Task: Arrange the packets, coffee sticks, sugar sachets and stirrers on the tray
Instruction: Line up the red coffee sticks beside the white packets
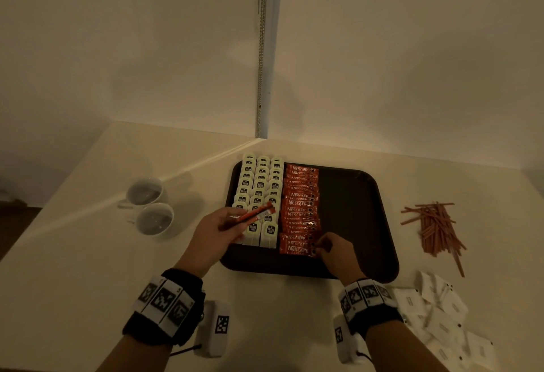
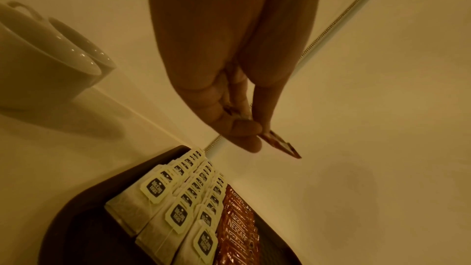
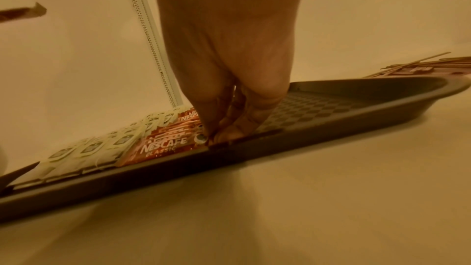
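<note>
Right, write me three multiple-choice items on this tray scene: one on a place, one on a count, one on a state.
1. Where do the stirrers lie?
A on the tray
B on the table right of the tray
C in a cup

2. How many cups stand left of the tray?
A one
B two
C four

3. What does the left hand hold?
A coffee sticks
B a cup
C nothing

Key: 1 B, the pile sits off the rim; 2 B, a pair shows; 3 A, fingers pinch red sticks.

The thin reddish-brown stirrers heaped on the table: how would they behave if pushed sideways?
The thin reddish-brown stirrers look flat, so probably slide, not roll. Lying crisscrossed, they would likely scatter. They seem light and stiff.
</note>
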A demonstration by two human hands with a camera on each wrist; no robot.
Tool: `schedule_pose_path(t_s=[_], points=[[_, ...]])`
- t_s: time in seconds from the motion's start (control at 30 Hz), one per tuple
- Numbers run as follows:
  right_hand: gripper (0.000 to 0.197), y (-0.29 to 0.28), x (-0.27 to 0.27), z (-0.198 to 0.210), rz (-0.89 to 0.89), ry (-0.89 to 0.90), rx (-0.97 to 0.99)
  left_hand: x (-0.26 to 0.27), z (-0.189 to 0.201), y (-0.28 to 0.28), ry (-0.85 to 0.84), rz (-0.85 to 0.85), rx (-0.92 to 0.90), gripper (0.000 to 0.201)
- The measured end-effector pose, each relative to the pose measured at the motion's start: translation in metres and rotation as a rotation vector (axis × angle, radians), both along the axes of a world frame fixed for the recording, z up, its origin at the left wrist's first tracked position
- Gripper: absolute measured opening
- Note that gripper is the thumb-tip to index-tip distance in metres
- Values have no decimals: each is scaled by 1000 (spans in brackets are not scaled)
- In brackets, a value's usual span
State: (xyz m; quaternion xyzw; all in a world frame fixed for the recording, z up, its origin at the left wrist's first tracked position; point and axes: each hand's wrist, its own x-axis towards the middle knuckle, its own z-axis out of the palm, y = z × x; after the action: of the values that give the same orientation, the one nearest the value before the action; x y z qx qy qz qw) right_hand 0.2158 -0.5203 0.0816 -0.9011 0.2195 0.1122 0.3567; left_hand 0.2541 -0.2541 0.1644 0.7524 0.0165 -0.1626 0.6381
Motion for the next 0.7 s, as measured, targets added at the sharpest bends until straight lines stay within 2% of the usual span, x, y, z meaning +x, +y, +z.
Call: schedule_pose_path(t_s=[0.23,0.33,0.37,0.43,0.5,0.53,0.63,0.7], points=[[11,-2,-3,4,-18,7,-11,-1,1,-6,-22,29,-127,24],[6,2,-1,26,-21,-96,40,-1,3,-12,-44,23,-140,24],[6,7,1,38,-26,-148,128,-1,5,-15,-55,28,-149,24],[18,23,5,67,-22,-202,440,2,12,-20,-108,22,-147,23],[30,37,9,95,6,-178,766,3,19,-26,-182,-19,-148,23],[30,42,9,106,39,-184,832,3,22,-28,-215,-41,-157,24],[14,44,10,126,140,-293,734,4,26,-28,-269,-71,-183,34],[14,41,11,129,179,-382,626,3,29,-28,-235,-97,-220,29]])
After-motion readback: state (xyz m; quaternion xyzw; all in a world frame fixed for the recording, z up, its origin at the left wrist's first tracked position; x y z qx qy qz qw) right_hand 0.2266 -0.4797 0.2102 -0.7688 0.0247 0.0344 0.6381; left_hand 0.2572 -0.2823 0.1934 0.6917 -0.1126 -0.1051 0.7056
